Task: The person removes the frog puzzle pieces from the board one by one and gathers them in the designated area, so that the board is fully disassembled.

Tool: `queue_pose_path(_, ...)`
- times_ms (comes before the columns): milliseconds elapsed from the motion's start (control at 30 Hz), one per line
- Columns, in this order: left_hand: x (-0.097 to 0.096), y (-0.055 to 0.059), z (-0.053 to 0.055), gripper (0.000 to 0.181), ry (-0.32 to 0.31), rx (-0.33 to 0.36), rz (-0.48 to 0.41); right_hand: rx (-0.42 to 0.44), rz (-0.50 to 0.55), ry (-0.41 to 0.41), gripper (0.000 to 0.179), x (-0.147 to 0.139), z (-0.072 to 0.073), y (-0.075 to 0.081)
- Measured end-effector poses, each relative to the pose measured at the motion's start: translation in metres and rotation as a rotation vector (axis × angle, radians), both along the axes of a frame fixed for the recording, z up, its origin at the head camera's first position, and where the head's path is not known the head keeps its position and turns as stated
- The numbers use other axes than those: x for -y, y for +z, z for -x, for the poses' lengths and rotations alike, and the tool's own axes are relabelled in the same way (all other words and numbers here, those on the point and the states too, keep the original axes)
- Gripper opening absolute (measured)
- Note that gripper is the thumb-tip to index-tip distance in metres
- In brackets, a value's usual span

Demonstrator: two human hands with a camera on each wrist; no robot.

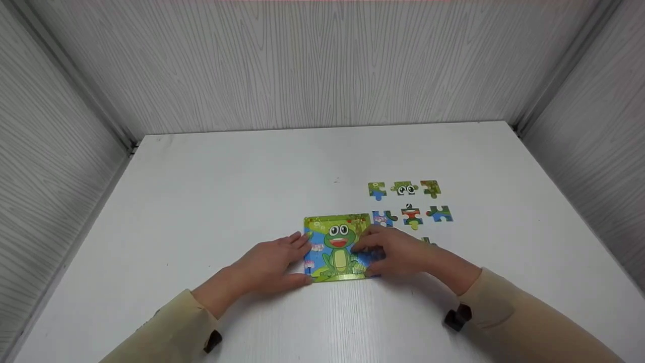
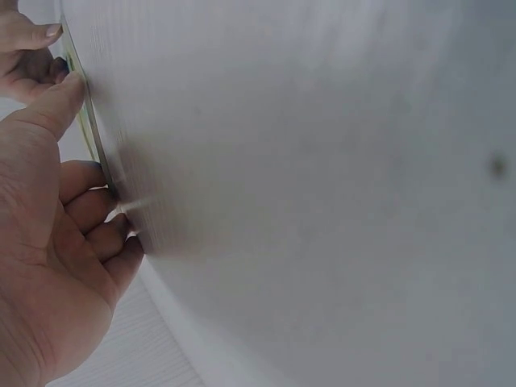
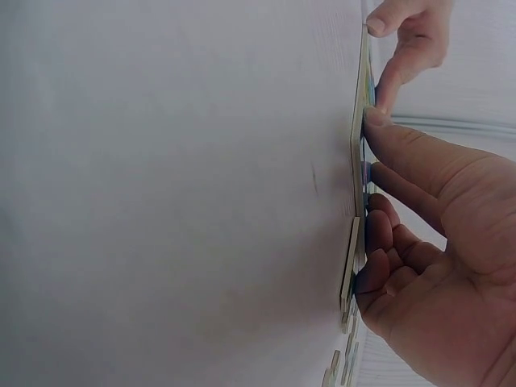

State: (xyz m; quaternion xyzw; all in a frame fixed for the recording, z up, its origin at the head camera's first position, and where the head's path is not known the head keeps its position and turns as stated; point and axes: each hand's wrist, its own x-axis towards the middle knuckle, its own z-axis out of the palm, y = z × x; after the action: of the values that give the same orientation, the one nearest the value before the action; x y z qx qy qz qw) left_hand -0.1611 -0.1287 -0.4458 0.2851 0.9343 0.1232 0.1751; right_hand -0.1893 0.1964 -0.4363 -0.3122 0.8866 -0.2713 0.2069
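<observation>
A flat puzzle board (image 1: 340, 252) with a green frog picture lies on the white table. At its left edge my left hand (image 1: 274, 264) touches with fingers and thumb, the thumb by the near corner. My right hand (image 1: 403, 252) lies over the board's right part, index finger on the picture and thumb by the near edge. In the right wrist view the other fingers of my right hand (image 3: 443, 242) bend loosely beside the board's thin rim (image 3: 360, 121). Whether a loose piece sits under these fingers is hidden. The left wrist view has my left hand (image 2: 56, 234) along the board's edge.
Loose puzzle pieces lie in rows to the right of the board, among them an eyes piece (image 1: 405, 188), a mouth piece (image 1: 412, 216) and a blue-green piece (image 1: 441, 214). My right forearm partly covers another piece (image 1: 427, 240). A pale wood-grain wall (image 1: 322, 65) stands behind the table.
</observation>
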Motion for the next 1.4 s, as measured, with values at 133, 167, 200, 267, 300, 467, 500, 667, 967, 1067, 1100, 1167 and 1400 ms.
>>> queue_pose_path(133, 0.000, 0.001, 0.000, 0.085, 0.006, 0.005, -0.005, 0.000, -0.003, 0.003, 0.044, 0.001, -0.001, 0.001)
queue_pose_path(167, -0.001, 0.001, 0.000, 0.085, 0.006, 0.005, -0.007, -0.001, -0.002, 0.005, 0.043, 0.001, -0.001, 0.001)
queue_pose_path(200, -0.001, 0.001, -0.001, 0.085, 0.006, 0.005, -0.007, -0.003, -0.003, 0.008, 0.043, 0.001, 0.000, 0.001)
queue_pose_path(267, 0.000, 0.001, -0.001, 0.085, 0.006, 0.003, -0.007, -0.008, -0.005, 0.011, 0.043, 0.001, 0.000, 0.001)
queue_pose_path(300, 0.000, 0.001, 0.000, 0.085, 0.004, 0.002, -0.008, -0.009, -0.005, 0.012, 0.042, 0.001, 0.000, 0.001)
queue_pose_path(467, 0.000, 0.001, 0.000, 0.084, -0.003, 0.002, -0.013, -0.018, -0.003, 0.023, 0.041, 0.001, 0.000, 0.001)
queue_pose_path(500, 0.000, 0.001, 0.000, 0.084, -0.004, 0.002, -0.012, -0.020, -0.004, 0.022, 0.041, 0.001, 0.000, 0.001)
queue_pose_path(667, 0.000, 0.001, 0.000, 0.084, -0.013, -0.006, -0.005, -0.034, -0.012, 0.022, 0.040, 0.000, 0.000, -0.001)
queue_pose_path(967, -0.001, 0.002, 0.000, 0.084, -0.004, -0.001, -0.010, -0.053, -0.018, 0.031, 0.044, 0.001, 0.000, 0.000)
queue_pose_path(1067, -0.001, 0.003, -0.001, 0.084, -0.001, 0.001, -0.008, -0.072, -0.024, 0.037, 0.041, 0.002, -0.001, 0.000)
queue_pose_path(1100, -0.001, 0.003, -0.001, 0.084, -0.001, 0.001, -0.008, -0.078, -0.026, 0.035, 0.041, 0.002, -0.002, 0.000)
queue_pose_path(1167, -0.001, 0.003, -0.001, 0.084, 0.000, 0.001, -0.008, -0.090, -0.027, 0.030, 0.041, 0.003, -0.004, 0.001)
queue_pose_path(1400, -0.001, 0.004, -0.001, 0.083, -0.005, -0.002, -0.012, -0.114, -0.048, -0.001, 0.043, 0.004, -0.010, 0.004)
